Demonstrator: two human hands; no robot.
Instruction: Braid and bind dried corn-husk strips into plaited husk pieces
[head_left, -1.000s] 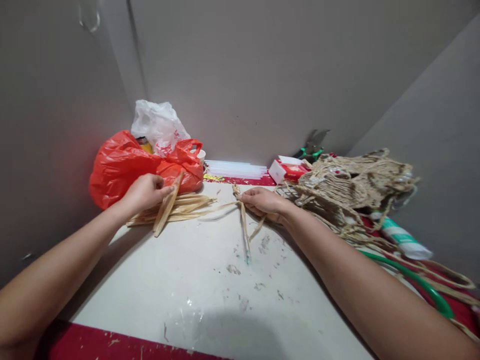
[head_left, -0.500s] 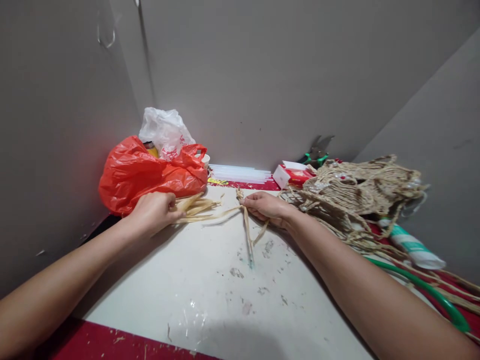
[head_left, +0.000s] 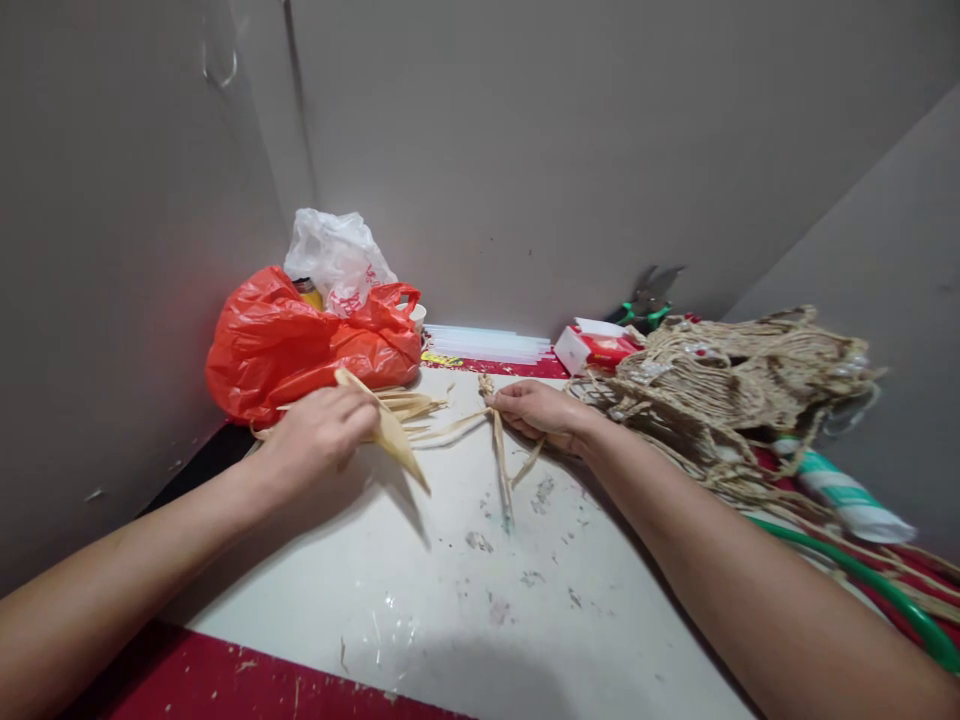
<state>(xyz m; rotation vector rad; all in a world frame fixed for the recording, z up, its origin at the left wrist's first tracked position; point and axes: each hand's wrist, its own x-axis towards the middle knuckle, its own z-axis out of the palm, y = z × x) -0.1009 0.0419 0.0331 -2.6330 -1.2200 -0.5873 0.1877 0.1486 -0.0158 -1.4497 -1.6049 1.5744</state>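
Observation:
My left hand (head_left: 326, 428) is closed on a pale yellow strip of dried corn husk (head_left: 397, 442), which slants down to the right above the board. Behind it lies a small pile of similar husk strips (head_left: 412, 404). Farther right, my right hand (head_left: 538, 408) pinches a short husk braid (head_left: 486, 384) near its far end. From that pinch, loose strands (head_left: 498, 455) spread out: one reaches left toward the pile, others point down toward me. Both hands work over a stained white board (head_left: 420, 590).
A red plastic bag (head_left: 277, 350) and a white bag (head_left: 337, 255) stand back left. Glue sticks (head_left: 487, 344), a red and white box (head_left: 600, 347) and green-handled cutters (head_left: 649, 308) line the back. Braided cord (head_left: 750, 370) is heaped at right, near a green curved handle (head_left: 862, 575).
My left hand has lifted a husk strip from the pile and now holds it slanting over the board. The right hand keeps its pinch on the braid. The view has shifted slightly.

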